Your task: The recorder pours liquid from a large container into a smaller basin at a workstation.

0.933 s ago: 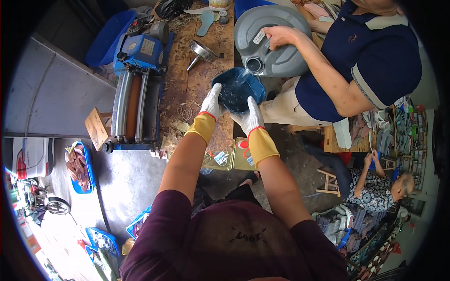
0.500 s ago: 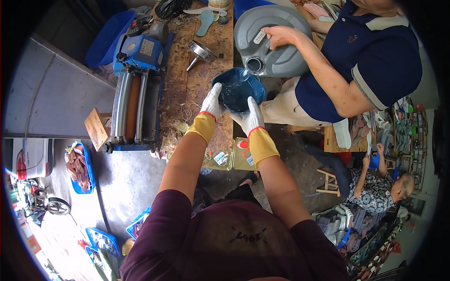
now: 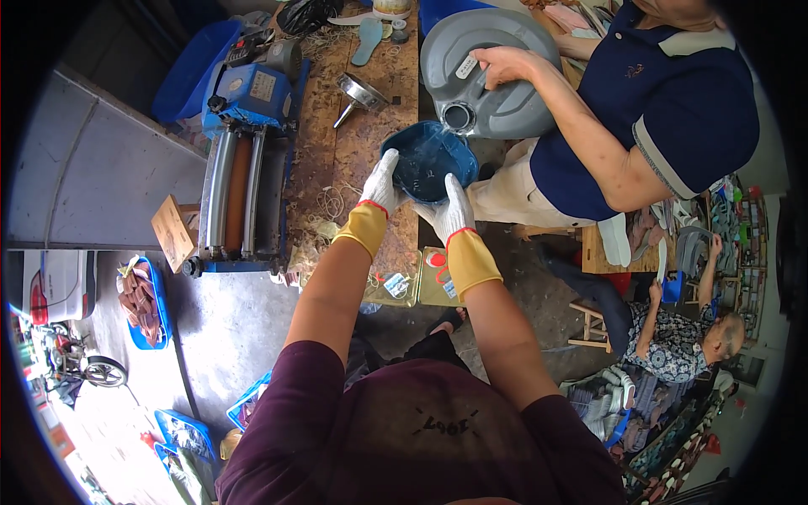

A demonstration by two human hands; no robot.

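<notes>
Between my gloved hands I hold a dark blue basin (image 3: 421, 195) by its near rim. My left hand (image 3: 381, 181), in a white knitted glove with a yellow cuff, grips its left side. On the near right side my right hand (image 3: 451, 207), gloved alike, grips the rim with the thumb up and the fingers underneath. Just above the far edge, a co-worker tips a big grey jerrycan (image 3: 505, 50) so that its open mouth points into the basin. Clear liquid lies in the bottom.
A blue roller machine (image 3: 231, 185) stands left on the worn wooden workbench (image 3: 324, 143). A metal funnel-like piece (image 3: 362, 91) and a pale blue insole (image 3: 367, 42) lie behind the basin. Two yellowish tins (image 3: 396, 290) stand below the bench edge. Another person (image 3: 673, 345) sits at right.
The stream from the jerrycan looks thinner and the liquid in the basin has a changed surface. The seated person at right has raised one arm. My hands stay put.
</notes>
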